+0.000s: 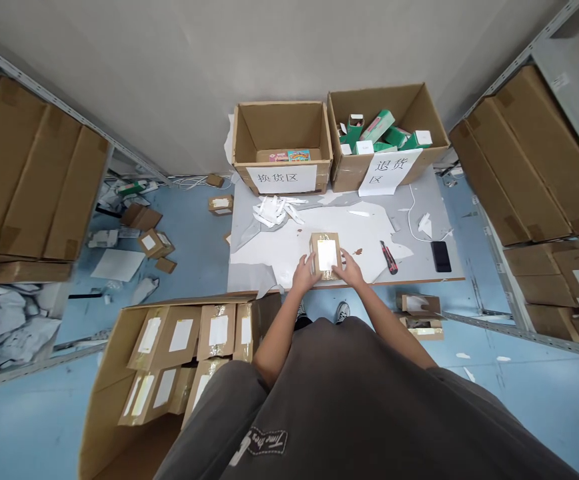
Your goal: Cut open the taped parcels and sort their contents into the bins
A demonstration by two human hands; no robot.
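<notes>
A small taped cardboard box with a white label on top is at the front of the table. My left hand grips its left side, and my right hand grips its right side, fingers closed against the cardboard. Right of the box lies a red and black utility knife. White paper covers much of the tabletop under and around the box. Crumpled white strips are heaped beyond it to the left.
Two open cartons with paper signs stand at the back: the left carton holds small colourful packs, the right carton green boxes. A phone lies at the table's right. A large carton of labelled boxes is at my left. Shelves flank both sides.
</notes>
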